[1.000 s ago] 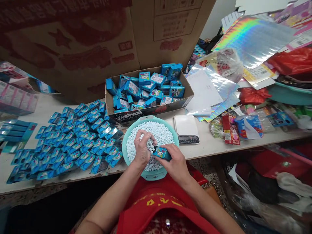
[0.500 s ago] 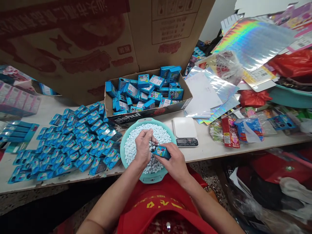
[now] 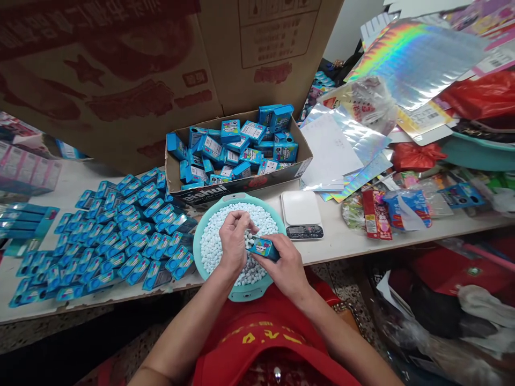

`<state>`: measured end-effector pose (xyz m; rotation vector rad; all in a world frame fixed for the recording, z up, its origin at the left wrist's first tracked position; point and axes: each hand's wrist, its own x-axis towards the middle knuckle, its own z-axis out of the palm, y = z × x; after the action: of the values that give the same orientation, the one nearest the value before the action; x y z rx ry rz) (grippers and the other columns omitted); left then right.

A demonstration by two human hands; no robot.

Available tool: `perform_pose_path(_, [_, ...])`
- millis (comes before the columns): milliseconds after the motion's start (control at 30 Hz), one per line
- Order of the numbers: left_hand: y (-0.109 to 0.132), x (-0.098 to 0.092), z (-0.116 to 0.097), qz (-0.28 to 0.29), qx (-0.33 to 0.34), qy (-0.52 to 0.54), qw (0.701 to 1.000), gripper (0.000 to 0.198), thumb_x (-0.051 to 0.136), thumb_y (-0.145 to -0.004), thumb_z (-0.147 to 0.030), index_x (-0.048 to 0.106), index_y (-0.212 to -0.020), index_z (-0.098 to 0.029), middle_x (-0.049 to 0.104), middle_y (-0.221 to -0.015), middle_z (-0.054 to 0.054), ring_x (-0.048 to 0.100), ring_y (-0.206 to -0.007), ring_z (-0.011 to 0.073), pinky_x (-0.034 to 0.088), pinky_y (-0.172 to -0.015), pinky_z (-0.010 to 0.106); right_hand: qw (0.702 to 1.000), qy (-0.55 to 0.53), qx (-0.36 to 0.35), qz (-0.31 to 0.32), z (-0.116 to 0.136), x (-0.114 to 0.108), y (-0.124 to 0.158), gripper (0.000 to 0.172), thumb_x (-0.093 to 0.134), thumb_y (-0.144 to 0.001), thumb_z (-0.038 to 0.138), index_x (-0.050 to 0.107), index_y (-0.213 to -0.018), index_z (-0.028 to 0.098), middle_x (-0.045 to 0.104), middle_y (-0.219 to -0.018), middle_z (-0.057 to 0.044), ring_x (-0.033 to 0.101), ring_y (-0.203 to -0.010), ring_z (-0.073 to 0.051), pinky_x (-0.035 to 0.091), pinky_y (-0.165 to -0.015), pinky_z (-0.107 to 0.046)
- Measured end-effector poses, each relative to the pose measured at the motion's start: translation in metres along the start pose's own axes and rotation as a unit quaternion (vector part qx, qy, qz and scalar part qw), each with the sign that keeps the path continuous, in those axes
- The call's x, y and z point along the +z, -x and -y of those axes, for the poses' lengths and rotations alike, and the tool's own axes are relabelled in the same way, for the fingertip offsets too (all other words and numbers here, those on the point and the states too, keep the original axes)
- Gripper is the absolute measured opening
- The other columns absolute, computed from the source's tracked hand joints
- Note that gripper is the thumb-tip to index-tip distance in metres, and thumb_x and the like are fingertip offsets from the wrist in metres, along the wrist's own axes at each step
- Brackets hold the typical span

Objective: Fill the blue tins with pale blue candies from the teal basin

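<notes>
A teal round basin full of small white pellets sits at the table's near edge. Over it, my right hand grips a small blue box tilted toward the left. My left hand is cupped and closed on a bunch of white pellets, fingertips right at the box's open end. A few pellets show between the fingers.
Rows of filled blue boxes lie flat on the table to the left. A cardboard tray heaped with blue boxes stands behind the basin. A small white scale sits to the right, then foil sheets and packets.
Both hands stayed over the basin with the box; the left hand's fingers shifted slightly at the box's mouth. The view drifted a little.
</notes>
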<state>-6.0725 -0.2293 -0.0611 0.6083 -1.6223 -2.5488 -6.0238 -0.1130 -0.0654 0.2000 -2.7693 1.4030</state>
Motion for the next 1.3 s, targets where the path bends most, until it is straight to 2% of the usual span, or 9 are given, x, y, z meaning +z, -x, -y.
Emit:
perform_pose_path(433, [0.002, 0.004, -0.002, 0.047, -0.034, 0.005, 0.998, 0.023, 0.064, -0.077, -0.038, 0.052, -0.078, -0.018, 0.051, -0.052, -0.004, 0.051, -0.048, 0.0112, 0.042, -0.051, 0.022, 0.999, -0.025, 0.011, -0.032, 0.001, -0.002, 0.006, 0.026, 0.071, -0.078, 0.024, 0.061, -0.102, 0.024, 0.064, -0.097, -0.005, 0.059, -0.092, -0.023, 0.049, -0.082, -0.038])
perform_pose_path(533, [0.004, 0.005, -0.003, 0.039, -0.038, 0.017, 0.998, 0.022, 0.064, -0.076, -0.036, 0.052, -0.08, -0.019, 0.052, -0.054, -0.004, 0.054, -0.051, 0.0124, 0.044, -0.053, 0.022, 0.999, -0.034, 0.012, -0.032, 0.001, -0.001, 0.006, 0.028, 0.072, -0.077, 0.023, 0.06, -0.102, 0.023, 0.063, -0.096, -0.005, 0.058, -0.092, -0.023, 0.049, -0.081, -0.037])
perform_pose_path(767, [0.016, 0.002, -0.012, 0.08, -0.023, 0.016, 0.996, 0.022, 0.062, -0.08, -0.038, 0.054, -0.089, -0.019, 0.056, -0.053, -0.002, 0.059, -0.055, 0.016, 0.051, -0.063, 0.03, 0.996, -0.078, 0.021, -0.032, 0.0, 0.002, 0.007, 0.029, 0.073, -0.077, 0.021, 0.061, -0.103, 0.023, 0.063, -0.095, -0.004, 0.059, -0.091, -0.022, 0.05, -0.08, -0.036])
perform_pose_path(900, [-0.009, -0.012, -0.006, 0.046, 0.026, -0.004, 0.999, 0.02, 0.057, -0.083, -0.038, 0.055, -0.092, -0.02, 0.058, -0.058, -0.002, 0.06, -0.059, 0.0172, 0.052, -0.075, 0.037, 0.992, -0.109, 0.006, -0.057, -0.008, -0.001, 0.011, 0.032, 0.074, -0.077, 0.026, 0.061, -0.106, 0.025, 0.063, -0.1, -0.005, 0.06, -0.095, -0.022, 0.051, -0.084, -0.037])
perform_pose_path(967, [-0.032, -0.022, 0.009, 0.028, 0.086, -0.097, 0.991, 0.019, 0.055, -0.084, -0.038, 0.058, -0.091, -0.021, 0.062, -0.07, 0.001, 0.062, -0.071, 0.0196, 0.051, -0.08, 0.039, 0.991, -0.111, -0.002, -0.072, -0.014, -0.004, 0.014, 0.032, 0.075, -0.076, 0.028, 0.062, -0.105, 0.025, 0.063, -0.1, -0.005, 0.061, -0.095, -0.021, 0.052, -0.085, -0.037])
perform_pose_path(1033, [-0.054, -0.031, 0.029, 0.081, 0.149, -0.268, 0.948, 0.019, 0.052, -0.085, -0.036, 0.063, -0.089, -0.021, 0.066, -0.087, 0.006, 0.061, -0.09, 0.0226, 0.046, -0.09, 0.041, 0.991, -0.11, 0.0, -0.077, -0.021, -0.006, 0.018, 0.031, 0.075, -0.076, 0.028, 0.063, -0.105, 0.026, 0.063, -0.1, -0.005, 0.062, -0.094, -0.021, 0.053, -0.083, -0.036])
perform_pose_path(1167, [-0.07, -0.037, 0.06, 0.26, 0.232, -0.541, 0.765, 0.024, 0.051, -0.088, -0.033, 0.066, -0.103, -0.024, 0.06, -0.121, 0.009, 0.048, -0.118, 0.028, 0.028, -0.108, 0.049, 0.991, -0.108, 0.016, -0.076, -0.033, -0.011, 0.024, 0.031, 0.074, -0.077, 0.031, 0.063, -0.105, 0.025, 0.063, -0.099, -0.006, 0.062, -0.094, -0.022, 0.054, -0.082, -0.037])
perform_pose_path(1233, [-0.065, -0.036, 0.063, 0.276, 0.256, -0.623, 0.685, 0.03, 0.055, -0.087, -0.039, 0.063, -0.112, -0.024, 0.056, -0.126, 0.01, 0.045, -0.119, 0.0301, 0.029, -0.106, 0.05, 0.991, -0.104, 0.03, -0.079, -0.036, -0.013, 0.026, 0.03, 0.074, -0.077, 0.032, 0.064, -0.104, 0.025, 0.064, -0.098, -0.006, 0.062, -0.092, -0.022, 0.054, -0.081, -0.038])
perform_pose_path(1300, [-0.057, -0.035, 0.06, 0.271, 0.265, -0.679, 0.628, 0.032, 0.056, -0.086, -0.043, 0.063, -0.109, -0.022, 0.057, -0.12, 0.011, 0.047, -0.111, 0.0311, 0.036, -0.096, 0.048, 0.991, -0.102, 0.043, -0.081, -0.037, -0.017, 0.027, 0.029, 0.074, -0.077, 0.031, 0.064, -0.103, 0.025, 0.064, -0.097, -0.006, 0.062, -0.091, -0.022, 0.054, -0.081, -0.037])
